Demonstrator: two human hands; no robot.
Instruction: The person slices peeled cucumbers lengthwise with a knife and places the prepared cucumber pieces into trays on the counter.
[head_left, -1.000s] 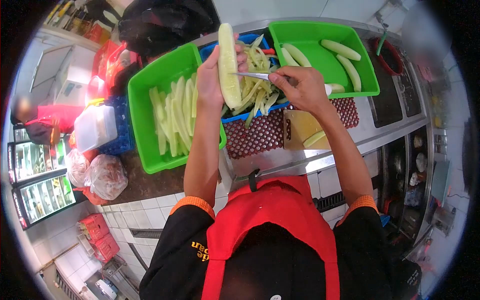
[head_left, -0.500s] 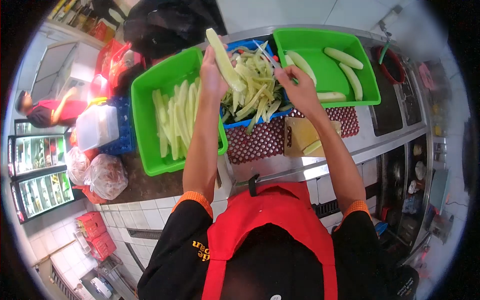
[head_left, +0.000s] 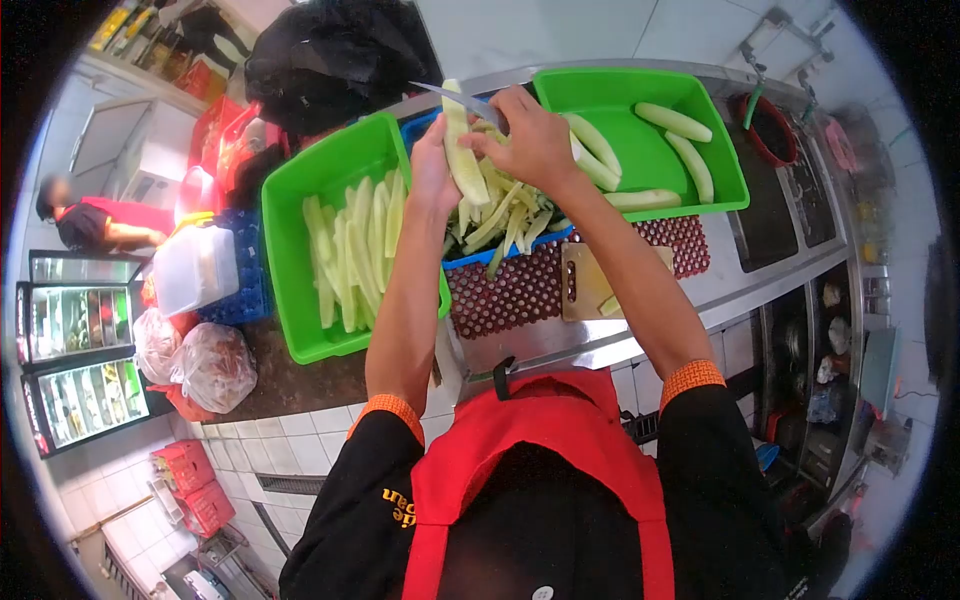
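My left hand (head_left: 430, 172) is closed round a pale, peeled cucumber (head_left: 466, 170), held up at a tilt over a blue crate (head_left: 475, 261). A knife (head_left: 478, 104) is in my right hand (head_left: 535, 142), its blade crossing the upper part of the cucumber and pointing left. My right thumb rests against the cucumber's side. Below both hands, green-white strips (head_left: 505, 215) heap up in the crate. To the left, a green tub (head_left: 310, 343) holds many long cucumber pieces (head_left: 350, 255). In the green tub on the right (head_left: 715, 120) lie several whole peeled cucumbers (head_left: 690, 165).
A cutting board (head_left: 585, 275) with a small pale piece lies on a dark red perforated mat (head_left: 510, 295) in front of the crate. Filled plastic bags (head_left: 215, 368) and a white container (head_left: 197, 265) stand left. A person (head_left: 90, 225) is at far left.
My right hand has moved left, bringing the knife from beside the cucumber onto it. The cucumber is now more upright and slightly lower.
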